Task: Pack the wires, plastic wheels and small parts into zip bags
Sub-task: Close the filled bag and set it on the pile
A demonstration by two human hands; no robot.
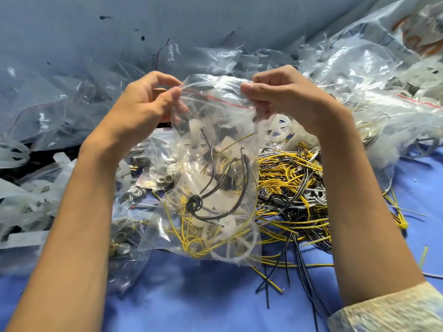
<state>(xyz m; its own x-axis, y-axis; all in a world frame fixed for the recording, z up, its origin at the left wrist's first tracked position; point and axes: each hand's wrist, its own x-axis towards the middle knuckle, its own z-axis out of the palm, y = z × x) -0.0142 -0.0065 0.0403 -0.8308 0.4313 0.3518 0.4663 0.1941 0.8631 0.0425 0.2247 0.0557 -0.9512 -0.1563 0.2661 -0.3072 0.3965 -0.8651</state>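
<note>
Remote: Sleeve cuff [388, 310] first, bottom right of my feed, pale and knitted, on the right forearm. Both forearms run up the middle to the zip bag [215, 144].

Floor: Where's the bag sitting?

Remote: Held up off the blue cloth [191, 295], dead centre, mouth at the top. I've got the left hand [143, 101] pinching the mouth's left corner between thumb and forefinger. The right hand [282, 92] grips the right corner, fingers curled tight on the plastic. A red zip strip [215, 98] runs between them (sealed or not, I can't tell).

Floor: Contents?

Remote: Black wire [194, 202] tied in a knot, yellow wires [191, 243] coiled low, and a white plastic wheel [230, 250] against the bottom edge.

Floor: And around it?

Remote: Just right of the bag, a loose wire pile [292, 188] of yellow, black and white lies on the cloth. To the left, beside the left forearm, I see bags of small parts [143, 185] with greyish rings inside. White wheels [280, 130] show beside the right wrist. Further out, crumpled clear bags [60, 97] heap across the back against a grey-blue sheet [119, 20].
</note>
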